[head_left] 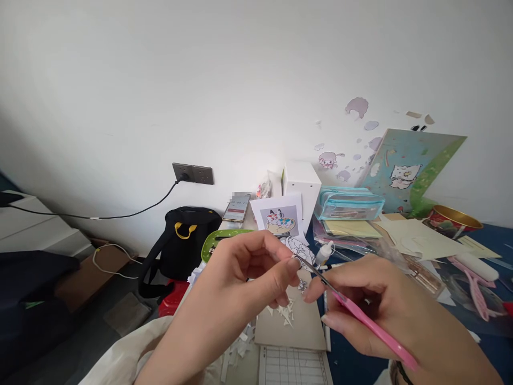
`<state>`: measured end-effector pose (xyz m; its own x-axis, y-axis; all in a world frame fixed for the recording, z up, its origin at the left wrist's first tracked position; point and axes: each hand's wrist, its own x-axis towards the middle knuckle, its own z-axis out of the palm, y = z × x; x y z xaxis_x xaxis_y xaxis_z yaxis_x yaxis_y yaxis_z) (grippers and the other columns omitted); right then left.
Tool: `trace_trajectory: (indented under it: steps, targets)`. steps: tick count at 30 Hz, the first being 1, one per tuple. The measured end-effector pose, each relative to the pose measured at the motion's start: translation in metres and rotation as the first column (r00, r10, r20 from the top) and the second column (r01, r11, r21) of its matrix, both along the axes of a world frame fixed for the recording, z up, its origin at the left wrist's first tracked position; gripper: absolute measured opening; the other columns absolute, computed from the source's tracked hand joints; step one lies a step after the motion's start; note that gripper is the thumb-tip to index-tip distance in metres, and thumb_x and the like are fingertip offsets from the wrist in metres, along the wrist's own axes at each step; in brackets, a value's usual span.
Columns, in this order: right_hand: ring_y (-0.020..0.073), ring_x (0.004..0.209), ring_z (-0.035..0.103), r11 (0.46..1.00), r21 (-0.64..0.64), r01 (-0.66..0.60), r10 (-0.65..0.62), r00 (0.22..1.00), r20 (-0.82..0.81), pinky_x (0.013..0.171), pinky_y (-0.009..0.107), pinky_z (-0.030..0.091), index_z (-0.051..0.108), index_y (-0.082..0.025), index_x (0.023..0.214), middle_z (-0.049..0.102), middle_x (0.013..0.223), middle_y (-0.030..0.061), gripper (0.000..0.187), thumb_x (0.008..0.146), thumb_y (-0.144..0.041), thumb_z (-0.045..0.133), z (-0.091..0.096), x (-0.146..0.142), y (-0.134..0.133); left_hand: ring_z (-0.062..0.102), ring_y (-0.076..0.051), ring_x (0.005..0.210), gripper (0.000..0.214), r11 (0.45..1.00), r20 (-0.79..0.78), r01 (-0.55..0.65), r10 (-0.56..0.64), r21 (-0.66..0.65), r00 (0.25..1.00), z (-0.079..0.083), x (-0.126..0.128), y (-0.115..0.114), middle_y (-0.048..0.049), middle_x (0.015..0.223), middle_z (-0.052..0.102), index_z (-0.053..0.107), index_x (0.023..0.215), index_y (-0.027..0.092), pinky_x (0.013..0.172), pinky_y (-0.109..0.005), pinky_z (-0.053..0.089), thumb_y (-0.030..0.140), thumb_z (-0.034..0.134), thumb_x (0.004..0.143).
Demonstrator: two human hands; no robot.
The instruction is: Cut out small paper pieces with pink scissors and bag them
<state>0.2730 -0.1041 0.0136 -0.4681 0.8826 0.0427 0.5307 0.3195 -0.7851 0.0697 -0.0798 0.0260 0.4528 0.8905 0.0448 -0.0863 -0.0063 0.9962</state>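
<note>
My right hand point(385, 310) grips a thin pink-handled tool point(363, 318) like a pen, its metal tip pointing up-left. My left hand point(248, 278) is closed in a pinch right at that tip, thumb and fingers pressed together on something too small to make out. Under both hands lies a grey board point(294, 329) strewn with small white paper scraps point(286, 313). Just behind the hands are a cut-out cartoon drawing point(298, 248) and a small white glue bottle point(325, 252).
A printed cartoon picture point(279, 219), a phone point(236, 207), a white box point(301, 187), a clear blue pouch point(348, 203), a red bowl point(455, 219) and pink scissors point(475, 286) crowd the blue desk point(497, 238). A black bag point(182, 240) stands on the floor at left.
</note>
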Motion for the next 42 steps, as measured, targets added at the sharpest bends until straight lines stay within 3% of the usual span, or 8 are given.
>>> trace_trajectory:
  steps: [5,13,20,26,30,33,37,42]
  targets:
    - [0.0076,0.043,0.032,0.996,0.09,-0.002,0.0,1.0,0.023,0.039,0.017,0.028,0.071,-0.023,0.084,0.038,0.049,-0.007,0.021,0.072,-0.009,0.06,-0.001,0.001,-0.003,0.053,-0.002,0.051,0.014,1.0,-0.006,-0.018,0.018,-0.005,1.0,-0.002,0.0,0.0,0.0062,0.059,0.058,0.064,0.071,0.017,0.05,-0.008,0.041,0.026,0.066,0.082]
    - [0.008,0.043,0.026,0.998,0.049,0.049,-0.052,0.997,0.059,0.039,0.019,0.027,0.072,-0.022,0.085,0.033,0.049,-0.0073,0.021,0.074,-0.012,0.058,0.003,-0.004,-0.004,0.053,-0.003,0.051,0.015,1.0,-0.026,-0.005,0.005,0.012,1.0,-0.001,-0.001,0.001,0.006,0.058,0.058,0.063,0.071,0.016,0.05,-0.009,0.04,0.027,0.067,0.081]
    - [0.0073,0.042,0.026,0.991,0.132,-0.011,-0.003,0.994,0.106,0.037,0.017,0.026,0.071,-0.024,0.089,0.035,0.05,-0.0068,0.018,0.077,-0.017,0.06,-0.011,0.008,0.001,0.051,-0.003,0.05,0.014,1.0,-0.05,-0.006,0.007,0.019,0.999,-0.002,0.001,0.001,0.0059,0.057,0.057,0.062,0.07,0.016,0.049,-0.01,0.039,0.024,0.066,0.081]
    - [0.0069,0.044,0.027,0.998,0.044,0.033,-0.037,0.995,0.094,0.039,0.017,0.026,0.069,-0.02,0.082,0.034,0.051,-0.0068,0.015,0.074,-0.011,0.06,-0.005,0.006,0.001,0.051,-0.004,0.051,0.015,1.0,-0.078,-0.003,0.004,0.019,0.997,-0.003,0.0,0.002,0.0056,0.058,0.056,0.061,0.071,0.016,0.051,-0.011,0.04,0.027,0.065,0.082]
    - [0.0062,0.041,0.031,0.984,-0.046,0.169,-0.173,0.982,-0.079,0.038,0.016,0.028,0.063,-0.022,0.081,0.032,0.049,-0.009,0.008,0.078,-0.016,0.06,-0.002,0.002,-0.002,0.051,-0.005,0.051,0.016,1.0,-0.089,0.004,-0.002,0.028,0.996,-0.003,-0.001,0.003,0.0051,0.056,0.056,0.061,0.071,0.016,0.052,-0.013,0.04,0.028,0.064,0.082]
    - [0.0046,0.043,0.037,0.946,0.161,0.281,-0.235,0.937,-0.258,0.038,0.013,0.031,0.061,-0.028,0.087,0.045,0.062,-0.0077,0.016,0.078,-0.015,0.063,-0.003,-0.006,-0.003,0.052,-0.006,0.052,0.014,1.0,-0.098,0.006,-0.003,0.031,0.995,-0.003,-0.001,0.004,0.0048,0.057,0.055,0.061,0.073,0.017,0.052,-0.015,0.039,0.027,0.063,0.082]
    - [0.0035,0.049,0.041,0.849,0.45,0.277,-0.138,0.938,-0.318,0.042,0.014,0.035,0.061,-0.034,0.102,0.053,0.09,-0.0039,0.039,0.076,-0.005,0.062,-0.004,-0.018,-0.001,0.051,-0.007,0.052,0.014,0.999,-0.127,0.03,-0.026,0.033,0.992,-0.004,0.001,0.005,0.0045,0.056,0.054,0.06,0.075,0.017,0.052,-0.016,0.039,0.029,0.063,0.082]
    - [0.0047,0.054,0.042,0.84,0.508,0.188,-0.05,0.961,-0.273,0.043,0.013,0.036,0.063,-0.026,0.1,0.054,0.088,-0.0016,0.034,0.077,-0.001,0.061,-0.002,-0.023,0.006,0.052,-0.009,0.053,0.017,0.998,-0.164,0.038,-0.03,0.045,0.986,-0.006,0.003,0.005,0.0026,0.059,0.058,0.061,0.081,0.017,0.053,-0.018,0.04,0.034,0.064,0.082]
